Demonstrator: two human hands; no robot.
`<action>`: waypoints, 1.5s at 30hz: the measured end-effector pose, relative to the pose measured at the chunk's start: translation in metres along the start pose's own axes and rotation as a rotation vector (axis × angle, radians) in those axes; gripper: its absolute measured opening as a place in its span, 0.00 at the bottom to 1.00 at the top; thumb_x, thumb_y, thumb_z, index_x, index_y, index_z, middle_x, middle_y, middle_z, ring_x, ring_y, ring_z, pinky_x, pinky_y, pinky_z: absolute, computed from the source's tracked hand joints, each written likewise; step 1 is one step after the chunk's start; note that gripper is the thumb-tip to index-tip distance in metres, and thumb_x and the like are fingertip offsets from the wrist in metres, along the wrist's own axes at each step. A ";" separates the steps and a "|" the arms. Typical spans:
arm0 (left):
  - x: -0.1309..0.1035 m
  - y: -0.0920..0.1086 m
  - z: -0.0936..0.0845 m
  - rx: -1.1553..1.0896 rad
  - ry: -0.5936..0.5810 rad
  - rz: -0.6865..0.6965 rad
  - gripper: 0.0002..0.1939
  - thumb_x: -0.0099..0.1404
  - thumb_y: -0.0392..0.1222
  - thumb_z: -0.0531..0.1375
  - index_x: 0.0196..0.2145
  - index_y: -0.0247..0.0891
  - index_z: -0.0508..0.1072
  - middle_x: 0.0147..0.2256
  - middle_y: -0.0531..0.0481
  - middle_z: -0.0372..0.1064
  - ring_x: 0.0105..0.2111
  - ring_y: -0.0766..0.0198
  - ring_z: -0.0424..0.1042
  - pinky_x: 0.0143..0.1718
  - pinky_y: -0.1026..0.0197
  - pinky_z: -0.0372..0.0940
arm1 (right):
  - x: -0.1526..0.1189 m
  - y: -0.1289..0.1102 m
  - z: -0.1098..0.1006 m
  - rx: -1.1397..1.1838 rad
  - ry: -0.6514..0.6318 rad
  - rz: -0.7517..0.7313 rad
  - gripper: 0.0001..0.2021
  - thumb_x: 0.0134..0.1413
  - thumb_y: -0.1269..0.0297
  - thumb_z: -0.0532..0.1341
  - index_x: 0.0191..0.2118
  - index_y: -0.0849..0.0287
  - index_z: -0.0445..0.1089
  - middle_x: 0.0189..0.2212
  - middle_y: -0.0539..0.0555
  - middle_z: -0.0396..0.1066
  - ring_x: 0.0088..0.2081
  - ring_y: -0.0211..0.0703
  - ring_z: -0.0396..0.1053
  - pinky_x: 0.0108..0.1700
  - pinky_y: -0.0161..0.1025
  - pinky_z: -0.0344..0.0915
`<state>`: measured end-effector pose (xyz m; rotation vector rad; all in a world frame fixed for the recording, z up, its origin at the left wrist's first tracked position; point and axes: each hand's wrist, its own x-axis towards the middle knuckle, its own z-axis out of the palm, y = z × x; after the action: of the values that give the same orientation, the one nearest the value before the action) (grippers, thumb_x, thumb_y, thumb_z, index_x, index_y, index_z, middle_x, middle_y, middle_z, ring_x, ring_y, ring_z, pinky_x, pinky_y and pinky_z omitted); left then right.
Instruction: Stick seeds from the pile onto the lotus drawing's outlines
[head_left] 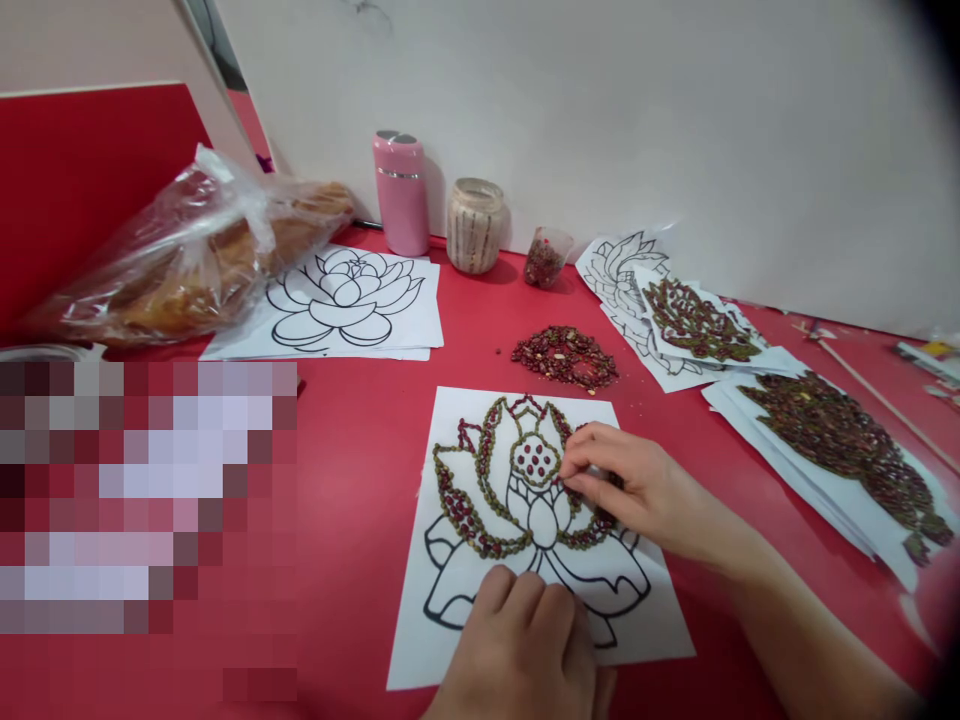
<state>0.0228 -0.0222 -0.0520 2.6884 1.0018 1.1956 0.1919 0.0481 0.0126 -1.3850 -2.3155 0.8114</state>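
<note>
White paper, flat and thin, makes up the sheet (420, 650) I am working on, printed with a lotus in thick black lines. Small rounded green beans (489, 488) trace the upper petals like beading, glossy dark red beans (459, 512) fill parts of them, and red dots stud the scalloped seed head (535, 460). The lower petals are bare line work.

My right hand (634, 490) comes in from the right, thumb and forefinger drawn close together just beside the seed head; I cannot tell whether a bean sits between the tips. It covers part of the right-hand petals. My left hand (517, 640) lies over the sheet's lower edge, fingers curled downward, hiding some of the drawing; what is under them I cannot see.

Just beyond the sheet, a loose ring-shaped heap of red beans (562, 358) lies on the smooth red table (345, 520). Behind it stand a clear cup (546, 262) of beans, a striped jar (475, 230) and a pink flask (402, 195). To the left are printed lotus pages (424, 310) and a crinkled plastic bag (202, 260); to the right, bean-crusted sheets (840, 450) overlap. Pixelation masks the near left corner.
</note>
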 end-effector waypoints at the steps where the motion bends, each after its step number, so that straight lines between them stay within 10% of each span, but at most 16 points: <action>1: 0.000 0.000 0.000 0.000 -0.002 -0.005 0.05 0.52 0.33 0.52 0.23 0.36 0.68 0.19 0.52 0.58 0.19 0.63 0.57 0.19 0.60 0.50 | 0.000 -0.002 0.000 -0.054 -0.014 -0.019 0.07 0.57 0.69 0.51 0.34 0.57 0.66 0.35 0.51 0.64 0.35 0.36 0.63 0.36 0.34 0.60; 16: -0.001 0.001 0.000 0.024 -0.014 -0.005 0.05 0.51 0.34 0.53 0.21 0.36 0.68 0.18 0.51 0.58 0.18 0.63 0.56 0.18 0.60 0.49 | -0.003 -0.011 0.009 -0.432 -0.067 -0.086 0.09 0.55 0.74 0.52 0.30 0.60 0.67 0.29 0.52 0.62 0.31 0.37 0.58 0.32 0.35 0.57; 45: -0.005 -0.001 0.003 0.051 0.014 0.016 0.07 0.53 0.31 0.50 0.24 0.36 0.67 0.19 0.52 0.57 0.18 0.64 0.55 0.20 0.60 0.48 | 0.001 -0.013 0.001 -0.138 0.045 0.085 0.02 0.52 0.70 0.56 0.31 0.57 0.64 0.41 0.56 0.59 0.43 0.44 0.59 0.43 0.43 0.61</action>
<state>0.0225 -0.0237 -0.0577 2.7354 1.0280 1.2093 0.1818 0.0439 0.0199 -1.5529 -2.3303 0.6471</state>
